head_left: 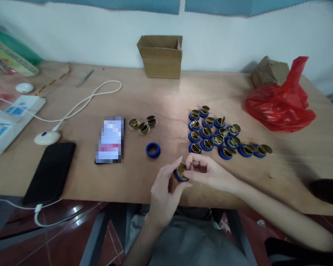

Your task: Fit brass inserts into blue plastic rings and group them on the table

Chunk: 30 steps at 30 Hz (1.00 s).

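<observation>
Just above the table's front edge, my left hand (162, 192) curls its fingers and thumb around a blue ring with a round brass piece (181, 172) in it. From the other side, my right hand (209, 173) pinches the brass piece with thumb and bent fingers. Exactly where its fingertips press is partly hidden. Beyond my right hand lie several finished-looking blue rings with brass pieces (207, 144), their brass flaps tilted up. Left of them sit three loose brass pieces (144, 128), grouped together. Nearer to my left hand is a bare blue ring (153, 150).
A phone with a lit screen (110, 140) and a dark phone (51, 171) lie left, near a white cable (86, 99) and power strip (13, 118). An open cardboard box (163, 62) stands by the wall. A red plastic bag (280, 107) sits right.
</observation>
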### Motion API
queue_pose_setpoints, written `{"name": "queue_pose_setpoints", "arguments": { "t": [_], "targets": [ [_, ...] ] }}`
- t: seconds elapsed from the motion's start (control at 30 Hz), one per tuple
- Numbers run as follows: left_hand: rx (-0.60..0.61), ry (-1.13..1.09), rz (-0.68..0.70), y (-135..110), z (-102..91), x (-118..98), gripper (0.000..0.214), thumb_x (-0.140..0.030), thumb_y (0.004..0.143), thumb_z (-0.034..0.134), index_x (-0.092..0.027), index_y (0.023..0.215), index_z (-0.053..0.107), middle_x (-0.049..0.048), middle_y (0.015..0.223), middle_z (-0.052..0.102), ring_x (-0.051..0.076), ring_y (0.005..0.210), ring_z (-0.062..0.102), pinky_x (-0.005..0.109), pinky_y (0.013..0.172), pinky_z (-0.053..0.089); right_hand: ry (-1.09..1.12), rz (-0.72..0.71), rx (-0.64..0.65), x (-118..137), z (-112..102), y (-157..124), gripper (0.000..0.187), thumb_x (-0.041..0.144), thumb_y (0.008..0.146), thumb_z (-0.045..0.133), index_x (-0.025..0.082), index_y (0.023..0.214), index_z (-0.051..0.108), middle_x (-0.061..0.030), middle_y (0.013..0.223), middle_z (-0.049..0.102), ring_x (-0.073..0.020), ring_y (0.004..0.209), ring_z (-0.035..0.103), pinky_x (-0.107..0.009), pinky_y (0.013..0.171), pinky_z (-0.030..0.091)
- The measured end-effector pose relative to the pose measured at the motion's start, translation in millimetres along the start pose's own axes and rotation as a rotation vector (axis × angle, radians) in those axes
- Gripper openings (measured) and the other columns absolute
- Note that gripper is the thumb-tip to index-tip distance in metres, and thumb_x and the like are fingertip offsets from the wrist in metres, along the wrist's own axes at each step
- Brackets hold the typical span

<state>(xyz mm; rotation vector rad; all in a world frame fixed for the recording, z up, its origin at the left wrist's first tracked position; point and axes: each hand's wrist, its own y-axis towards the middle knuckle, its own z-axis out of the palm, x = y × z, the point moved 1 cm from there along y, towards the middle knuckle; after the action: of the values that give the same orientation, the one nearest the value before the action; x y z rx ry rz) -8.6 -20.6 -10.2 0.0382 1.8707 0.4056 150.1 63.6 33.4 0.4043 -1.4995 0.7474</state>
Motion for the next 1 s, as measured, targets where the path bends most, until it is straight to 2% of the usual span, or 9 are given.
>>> {"name": "queue_pose_setpoints", "arguments": {
  "t": [0.1, 0.2, 0.37, 0.53, 0.63, 1.0],
  "targets": [
    [0.006, -0.072, -0.027, -0.5, -1.4, -0.4, 0.053, -0.023, 0.090, 0.075, -0.028, 0.139, 0.055, 0.0084, 0.140, 0.068, 0.023, 0.127, 0.067, 0.039, 0.107, 0.058, -0.174, -0.157, -0.060, 8.1, 4.5, -6.6, 0.014, 0.027, 0.094, 0.065, 0.018, 0.084, 0.059, 0.0047, 0.070, 0.055, -0.0079, 0.059, 0.047, -0.020, 0.053, 0.039],
    [-0.010, -0.196, -0.029, -0.7, -2.0, -3.4, 0.056, -0.021, 0.088, 0.077, -0.028, 0.138, 0.054, 0.0087, 0.140, 0.068, 0.023, 0.126, 0.068, 0.033, 0.101, 0.062, -0.354, -0.296, -0.071, 12.4, 7.2, -13.9, 0.005, 0.018, 0.094, 0.060, 0.017, 0.092, 0.065, 0.0015, 0.074, 0.062, -0.0097, 0.062, 0.053, -0.022, 0.055, 0.042],
    [-0.053, -0.324, 0.003, -1.0, -2.5, -8.3, 0.056, -0.012, 0.086, 0.078, -0.026, 0.136, 0.056, 0.0090, 0.138, 0.069, 0.022, 0.124, 0.069, 0.029, 0.099, 0.062, -0.454, -0.415, -0.037, 13.5, 7.8, -18.8, 0.015, 0.011, 0.090, 0.059, 0.017, 0.101, 0.068, -0.0008, 0.081, 0.072, -0.0106, 0.063, 0.062, -0.022, 0.058, 0.049],
    [-0.069, -0.390, -0.034, 0.6, -3.4, -11.1, 0.055, -0.008, 0.083, 0.079, -0.026, 0.132, 0.060, 0.0078, 0.135, 0.071, 0.022, 0.122, 0.070, 0.027, 0.100, 0.061, -0.358, -0.457, -0.038, 16.7, 6.1, -17.5, 0.019, 0.013, 0.093, 0.060, 0.018, 0.109, 0.069, -0.0028, 0.089, 0.075, -0.0109, 0.066, 0.063, -0.022, 0.060, 0.052],
    [-0.070, -0.421, -0.054, 1.5, -3.1, -12.9, 0.059, -0.005, 0.080, 0.081, -0.028, 0.131, 0.061, 0.0048, 0.134, 0.072, 0.020, 0.123, 0.069, 0.024, 0.102, 0.059, -0.288, -0.474, -0.086, 17.5, 2.7, -17.1, 0.014, 0.015, 0.094, 0.061, 0.019, 0.105, 0.069, -0.0019, 0.086, 0.072, -0.0107, 0.066, 0.061, -0.022, 0.060, 0.050],
    [-0.050, -0.367, 0.019, -1.3, -3.0, -9.9, 0.067, -0.004, 0.077, 0.084, -0.029, 0.135, 0.060, 0.0046, 0.135, 0.071, 0.021, 0.121, 0.071, 0.028, 0.103, 0.060, -0.340, -0.388, -0.051, 12.1, 4.4, -17.6, 0.006, 0.018, 0.095, 0.061, 0.018, 0.097, 0.067, 0.0010, 0.074, 0.067, -0.0107, 0.061, 0.058, -0.022, 0.056, 0.047]
  ]
}}
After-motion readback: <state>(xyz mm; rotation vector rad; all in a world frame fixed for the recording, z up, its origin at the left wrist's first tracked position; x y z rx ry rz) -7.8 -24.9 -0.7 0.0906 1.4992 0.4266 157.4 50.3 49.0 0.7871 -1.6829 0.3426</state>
